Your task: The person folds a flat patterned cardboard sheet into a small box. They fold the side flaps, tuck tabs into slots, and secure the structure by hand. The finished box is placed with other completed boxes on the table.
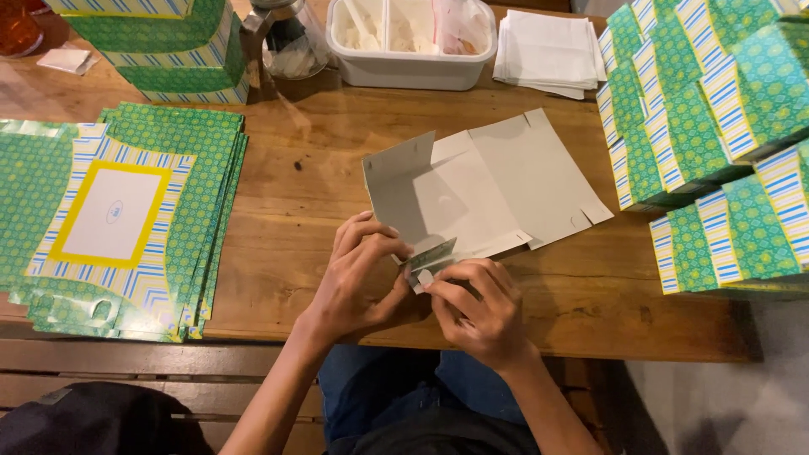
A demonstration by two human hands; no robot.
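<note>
A flat cardboard box blank (497, 181) lies grey side up on the wooden table (303, 202), its left wall folded upright. My left hand (362, 274) and my right hand (476, 307) meet at its near left corner. Both pinch a small green-patterned flap (431, 254) there, thumbs and fingertips pressed on the fold.
A stack of unfolded green, blue-striped blanks (126, 211) lies at the left. Folded boxes of the same pattern are piled at the right (716, 126) and back left (168, 42). A white tub (409, 67), a glass jar (291, 38) and white napkins (548, 50) stand at the back.
</note>
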